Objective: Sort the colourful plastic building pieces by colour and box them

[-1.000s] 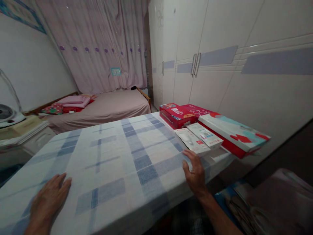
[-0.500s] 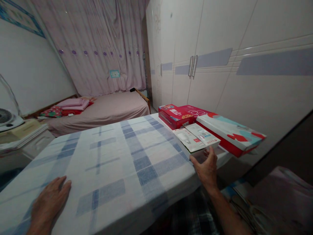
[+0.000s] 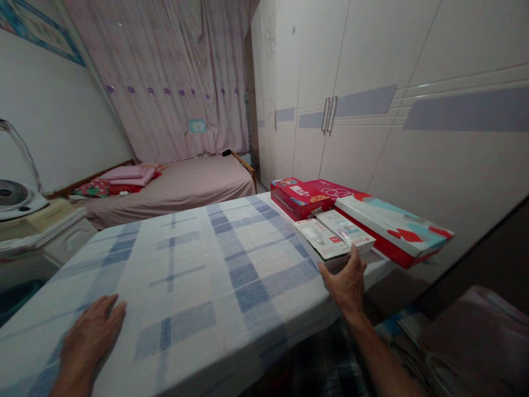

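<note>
My left hand [image 3: 91, 333] lies flat on the checked tablecloth at the near left, fingers stretched out and holding nothing. At the right, my right hand [image 3: 345, 284] spans the near end of a white light bulb box [image 3: 320, 237]. Its thumb is at the near left corner, its index finger at the right side; the other fingers are partly hidden. Close against that box, on its right, lies a second white box [image 3: 345, 227] with printing on it. A red box [image 3: 300, 197] stands just behind them. Beside them is a long white, red and light-blue carton [image 3: 394, 226].
The blue-and-white tablecloth [image 3: 185, 286] covers the table to its front edge. Beyond stand a bed [image 3: 194, 182] and a wardrobe [image 3: 355, 149]. A fan [image 3: 19, 198] sits at the far left. A flat red box [image 3: 330, 188] lies behind the white boxes.
The view has shifted slightly, moving everything a little to the right in the picture. Both hands keep about the same places, the right one still at the light bulb box.
</note>
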`<action>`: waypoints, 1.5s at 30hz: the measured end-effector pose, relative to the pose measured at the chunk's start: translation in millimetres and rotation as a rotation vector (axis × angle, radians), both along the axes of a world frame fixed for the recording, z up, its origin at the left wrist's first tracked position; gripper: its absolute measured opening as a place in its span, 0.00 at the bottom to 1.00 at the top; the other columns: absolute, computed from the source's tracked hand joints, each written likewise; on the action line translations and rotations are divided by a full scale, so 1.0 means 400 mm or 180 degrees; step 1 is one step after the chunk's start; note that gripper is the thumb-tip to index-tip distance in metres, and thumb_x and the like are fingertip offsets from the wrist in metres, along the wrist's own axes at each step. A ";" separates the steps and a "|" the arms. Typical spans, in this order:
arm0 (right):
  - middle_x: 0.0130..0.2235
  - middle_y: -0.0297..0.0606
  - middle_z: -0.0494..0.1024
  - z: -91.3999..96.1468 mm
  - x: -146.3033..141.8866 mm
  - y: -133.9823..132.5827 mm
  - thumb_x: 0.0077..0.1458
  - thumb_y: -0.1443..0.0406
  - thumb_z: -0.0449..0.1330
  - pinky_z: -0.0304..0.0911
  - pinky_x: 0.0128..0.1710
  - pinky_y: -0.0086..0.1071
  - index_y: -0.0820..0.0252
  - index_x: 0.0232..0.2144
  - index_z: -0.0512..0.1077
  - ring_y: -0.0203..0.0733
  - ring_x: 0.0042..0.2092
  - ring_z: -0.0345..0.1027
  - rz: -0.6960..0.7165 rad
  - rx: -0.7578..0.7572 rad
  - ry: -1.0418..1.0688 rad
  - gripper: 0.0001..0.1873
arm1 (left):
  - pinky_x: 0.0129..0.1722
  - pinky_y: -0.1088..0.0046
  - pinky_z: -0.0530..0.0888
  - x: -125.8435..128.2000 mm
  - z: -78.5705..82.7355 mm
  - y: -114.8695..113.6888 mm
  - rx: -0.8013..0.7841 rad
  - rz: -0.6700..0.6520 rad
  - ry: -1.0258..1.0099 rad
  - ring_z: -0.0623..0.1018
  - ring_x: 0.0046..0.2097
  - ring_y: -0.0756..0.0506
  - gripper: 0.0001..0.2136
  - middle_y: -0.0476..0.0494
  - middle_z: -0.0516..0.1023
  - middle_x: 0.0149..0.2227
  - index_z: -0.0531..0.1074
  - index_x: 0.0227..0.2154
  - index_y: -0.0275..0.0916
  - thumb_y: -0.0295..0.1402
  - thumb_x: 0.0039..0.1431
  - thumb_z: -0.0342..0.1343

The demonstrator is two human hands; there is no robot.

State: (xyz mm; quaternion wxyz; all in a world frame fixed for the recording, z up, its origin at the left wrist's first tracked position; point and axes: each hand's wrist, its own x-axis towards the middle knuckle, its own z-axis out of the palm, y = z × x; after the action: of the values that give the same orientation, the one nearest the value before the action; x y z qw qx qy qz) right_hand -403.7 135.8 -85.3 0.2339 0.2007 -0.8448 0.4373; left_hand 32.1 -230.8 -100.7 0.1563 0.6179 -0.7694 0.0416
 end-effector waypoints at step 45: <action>0.42 0.44 0.77 0.148 0.319 -0.461 0.62 0.69 0.44 0.59 0.40 0.31 0.62 0.42 0.71 0.42 0.42 0.70 0.2846 0.1594 -0.0072 0.16 | 0.51 0.56 0.72 -0.191 0.123 0.190 0.0507 -0.0556 0.1946 0.77 0.46 0.37 0.20 0.31 0.76 0.47 0.74 0.46 0.31 0.38 0.54 0.50</action>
State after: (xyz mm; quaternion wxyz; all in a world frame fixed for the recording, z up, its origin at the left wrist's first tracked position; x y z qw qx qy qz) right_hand -276.1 -48.5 -26.0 -0.0404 0.5876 -0.7577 0.2810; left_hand -44.3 -154.6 -51.4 0.3342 0.5438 -0.7378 -0.2197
